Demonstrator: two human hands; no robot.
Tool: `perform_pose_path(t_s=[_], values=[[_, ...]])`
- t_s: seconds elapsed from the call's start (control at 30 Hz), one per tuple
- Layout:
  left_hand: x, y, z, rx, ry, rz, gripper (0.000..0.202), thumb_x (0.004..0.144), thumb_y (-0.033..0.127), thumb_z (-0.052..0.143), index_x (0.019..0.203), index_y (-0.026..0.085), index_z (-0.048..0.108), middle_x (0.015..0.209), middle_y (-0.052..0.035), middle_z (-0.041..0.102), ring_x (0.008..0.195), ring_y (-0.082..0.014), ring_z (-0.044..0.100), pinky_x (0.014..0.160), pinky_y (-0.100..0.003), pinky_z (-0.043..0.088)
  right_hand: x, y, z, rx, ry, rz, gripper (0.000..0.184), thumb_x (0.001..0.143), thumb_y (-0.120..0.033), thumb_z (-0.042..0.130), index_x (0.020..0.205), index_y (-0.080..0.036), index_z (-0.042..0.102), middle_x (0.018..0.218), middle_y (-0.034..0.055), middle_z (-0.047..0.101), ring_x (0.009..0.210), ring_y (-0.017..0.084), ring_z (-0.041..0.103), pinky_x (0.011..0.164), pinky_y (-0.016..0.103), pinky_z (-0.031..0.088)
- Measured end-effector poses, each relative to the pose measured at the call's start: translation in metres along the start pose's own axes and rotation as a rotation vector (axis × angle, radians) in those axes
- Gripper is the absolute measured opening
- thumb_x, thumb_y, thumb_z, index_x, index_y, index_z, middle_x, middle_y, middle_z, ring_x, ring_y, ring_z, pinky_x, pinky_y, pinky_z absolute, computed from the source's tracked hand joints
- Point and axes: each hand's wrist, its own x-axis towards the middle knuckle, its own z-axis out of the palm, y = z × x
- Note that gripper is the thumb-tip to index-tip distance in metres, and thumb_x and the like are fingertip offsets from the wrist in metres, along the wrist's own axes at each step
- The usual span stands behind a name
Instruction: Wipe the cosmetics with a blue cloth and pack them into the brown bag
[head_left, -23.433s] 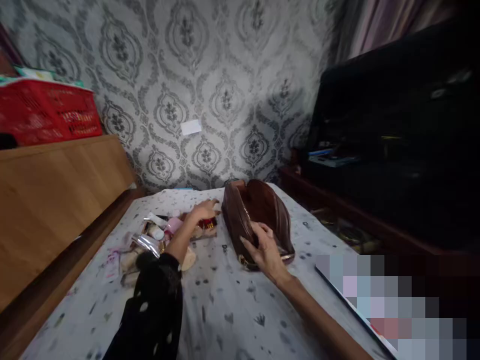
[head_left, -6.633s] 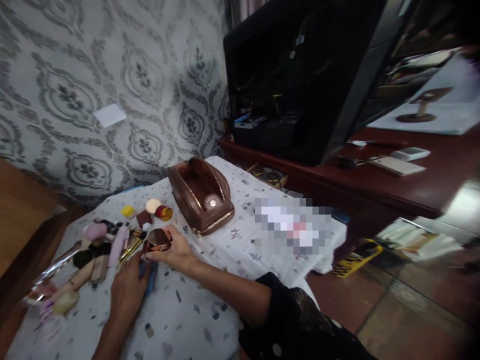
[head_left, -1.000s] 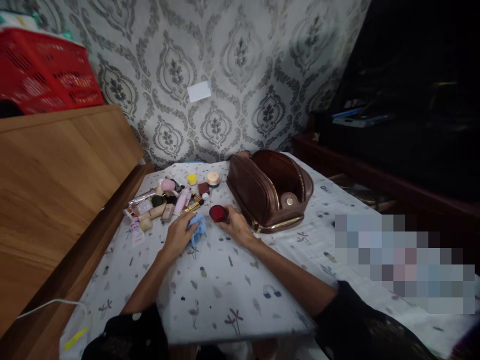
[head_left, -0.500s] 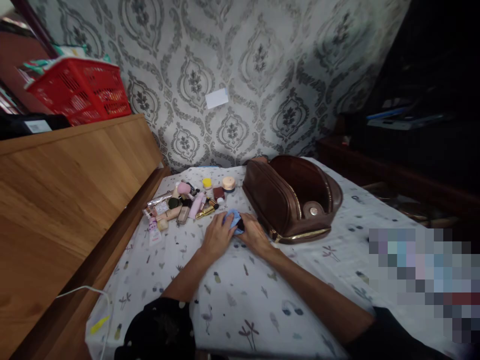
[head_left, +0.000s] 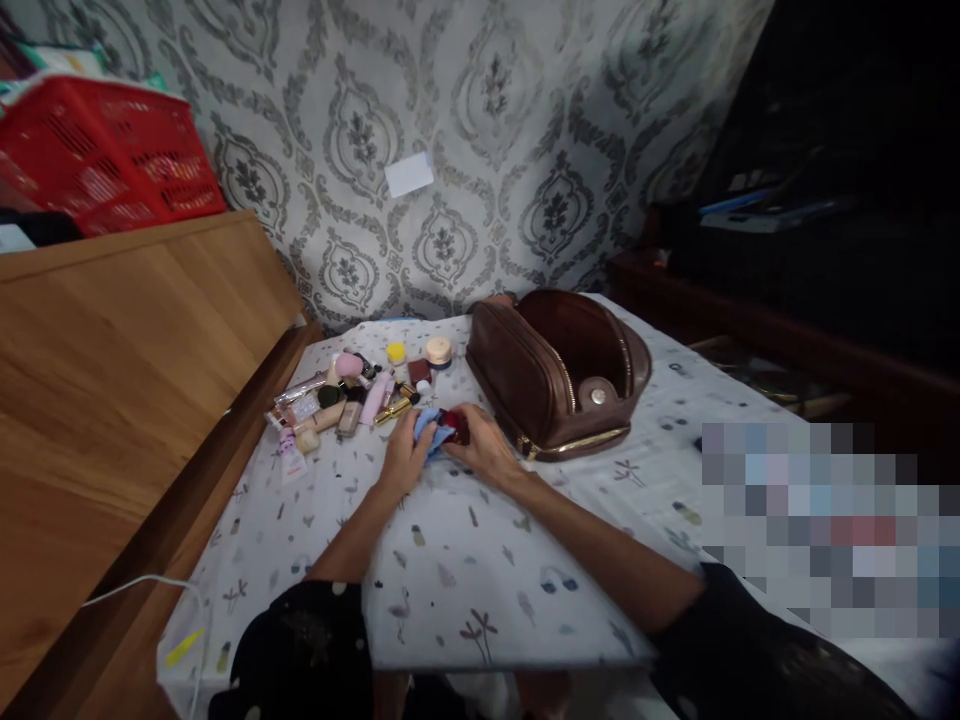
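Note:
My left hand [head_left: 405,455] is closed on a light blue cloth [head_left: 426,438], which is bunched against a small dark red, shiny item [head_left: 455,427]. My right hand [head_left: 486,447] grips that red item from the other side; its exact kind is partly hidden by fingers. Just right of my hands stands a brown leather toiletry bag [head_left: 517,380], unzipped, its top gaping. On the left lies a pile of cosmetics: a pink makeup sponge [head_left: 348,364], a lilac tube [head_left: 376,398], a gold tube [head_left: 393,410] and several bottles. Behind them are a yellow-lidded jar [head_left: 396,352] and a cream-lidded jar [head_left: 439,351].
A sheet printed with flamingos and pineapples covers the surface [head_left: 465,560]. A wooden headboard [head_left: 150,330] rises on the left, with a red plastic basket [head_left: 112,150] on it. A white cable [head_left: 172,580] hangs at the lower left. Patterned wallpaper [head_left: 465,80] closes off the back.
The head view has shifted, so the scene sits farther left and slightly higher. Between my hands, the red item now shows more beside the cloth, where before only a dark part showed.

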Motion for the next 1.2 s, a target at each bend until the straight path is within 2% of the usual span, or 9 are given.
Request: perform_pose_path(t_s=[0.13, 0.33, 0.47, 0.6, 0.73, 0.83, 0.93, 1.03, 1.2], values=[[0.001, 0.002, 0.003, -0.044, -0.090, 0.011, 0.041, 0.095, 0.040, 0.054, 0.130, 0.019, 0.051, 0.127, -0.0126, 0.060, 0.121, -0.0257, 0.056, 0.106, -0.042, 0.043, 0.001, 0.001, -0.002, -0.018, 0.022, -0.087, 0.035, 0.074, -0.016, 0.068, 0.108, -0.019, 0.060, 0.103, 0.0075, 0.058, 0.100, 0.024, 0.056, 0.091, 0.036, 0.046], [0.005, -0.001, 0.003, -0.019, 0.016, -0.080, 0.030, 0.100, 0.041, 0.040, 0.095, 0.019, 0.060, 0.090, -0.0058, 0.067, 0.089, -0.0206, 0.062, 0.086, -0.033, 0.049, -0.001, 0.003, -0.001, 0.040, -0.004, -0.116, 0.044, 0.075, -0.019, 0.073, 0.117, -0.019, 0.060, 0.106, 0.0072, 0.057, 0.102, 0.023, 0.057, 0.093, 0.038, 0.048], [0.008, -0.008, -0.003, 0.044, 0.066, -0.109, 0.025, 0.100, 0.035, 0.041, 0.102, 0.019, 0.059, 0.096, -0.0058, 0.068, 0.093, -0.0202, 0.064, 0.087, -0.032, 0.049, 0.000, 0.009, 0.003, 0.110, 0.028, -0.076, 0.043, 0.077, -0.021, 0.073, 0.118, -0.022, 0.060, 0.108, 0.0062, 0.058, 0.101, 0.022, 0.060, 0.093, 0.037, 0.050], [0.032, -0.023, -0.025, 0.240, 0.122, -0.211, 0.022, 0.096, 0.021, 0.042, 0.111, 0.020, 0.058, 0.111, -0.0070, 0.066, 0.107, -0.0205, 0.063, 0.095, -0.031, 0.047, 0.004, 0.021, 0.007, 0.131, 0.089, -0.043, 0.045, 0.081, -0.027, 0.068, 0.125, -0.020, 0.059, 0.113, 0.0090, 0.059, 0.106, 0.024, 0.062, 0.096, 0.041, 0.052], [0.083, -0.050, -0.065, 0.408, 0.197, -0.360, 0.037, 0.087, 0.010, 0.048, 0.122, 0.018, 0.056, 0.132, -0.0156, 0.054, 0.128, -0.0304, 0.050, 0.104, -0.042, 0.041, 0.005, 0.033, 0.011, 0.022, 0.195, -0.119, 0.044, 0.090, -0.022, 0.052, 0.134, -0.020, 0.056, 0.134, 0.0155, 0.054, 0.128, 0.030, 0.052, 0.111, 0.050, 0.042], [0.119, -0.074, -0.088, 0.492, 0.195, -0.483, 0.045, 0.085, 0.011, 0.056, 0.130, 0.012, 0.052, 0.136, -0.0230, 0.050, 0.133, -0.0371, 0.046, 0.104, -0.050, 0.040, 0.005, 0.039, 0.015, -0.023, 0.232, -0.177, 0.049, 0.090, -0.014, 0.045, 0.137, -0.021, 0.054, 0.143, 0.0161, 0.049, 0.135, 0.030, 0.046, 0.113, 0.053, 0.039], [0.141, -0.092, -0.098, 0.510, 0.116, -0.558, 0.036, 0.089, 0.022, 0.063, 0.123, 0.012, 0.058, 0.126, -0.0171, 0.059, 0.120, -0.0309, 0.057, 0.099, -0.050, 0.047, 0.005, 0.041, 0.017, -0.047, 0.252, -0.238, 0.048, 0.088, -0.010, 0.044, 0.134, -0.020, 0.056, 0.144, 0.0161, 0.049, 0.137, 0.030, 0.044, 0.114, 0.055, 0.039], [0.145, -0.100, -0.102, 0.500, 0.056, -0.552, 0.028, 0.092, 0.036, 0.063, 0.110, 0.014, 0.064, 0.113, -0.0081, 0.066, 0.102, -0.0209, 0.064, 0.091, -0.044, 0.053, 0.006, 0.040, 0.017, -0.050, 0.284, -0.258, 0.045, 0.086, -0.008, 0.045, 0.128, -0.019, 0.059, 0.142, 0.0155, 0.051, 0.136, 0.030, 0.044, 0.113, 0.056, 0.040], [0.140, -0.096, -0.113, 0.494, 0.086, -0.441, 0.027, 0.092, 0.020, 0.045, 0.092, 0.014, 0.072, 0.091, -0.0036, 0.072, 0.086, -0.0196, 0.068, 0.079, -0.031, 0.053, 0.006, 0.036, 0.015, -0.045, 0.313, -0.244, 0.042, 0.084, -0.007, 0.046, 0.121, -0.020, 0.060, 0.135, 0.0145, 0.054, 0.125, 0.030, 0.051, 0.107, 0.055, 0.045]])
